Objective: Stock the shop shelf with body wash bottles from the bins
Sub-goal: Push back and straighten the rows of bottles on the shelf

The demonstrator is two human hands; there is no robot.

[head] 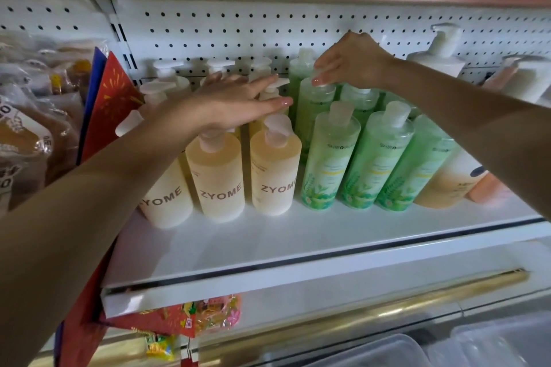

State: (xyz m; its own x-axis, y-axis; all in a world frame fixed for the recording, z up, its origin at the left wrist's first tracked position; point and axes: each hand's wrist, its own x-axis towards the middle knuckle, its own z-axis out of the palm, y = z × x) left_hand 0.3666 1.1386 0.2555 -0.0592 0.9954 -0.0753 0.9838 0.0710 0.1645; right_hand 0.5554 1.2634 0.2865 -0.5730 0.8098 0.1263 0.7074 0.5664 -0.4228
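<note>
Right hand (pixel 350 64) fingers pinch cap of upright green bottle (pixel 313 112) — left hand (pixel 229 106) fingers straight, flat atop cream bottles (pixel 219 179).

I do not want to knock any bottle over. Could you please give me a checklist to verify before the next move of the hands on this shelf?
1. Right hand pinches the cap of the green bottle in the second row: ok.
2. Left hand lies flat over the pumps of the ZYOME bottles and holds nothing: ok.
3. Front green row stands, none fallen: ok.
4. Base of the pinched bottle sits flat: cannot tell, the front row hides it.
5. Shelf has bare space in front: ok.
6. Bins hold more bottles: cannot tell, blurred.
</note>
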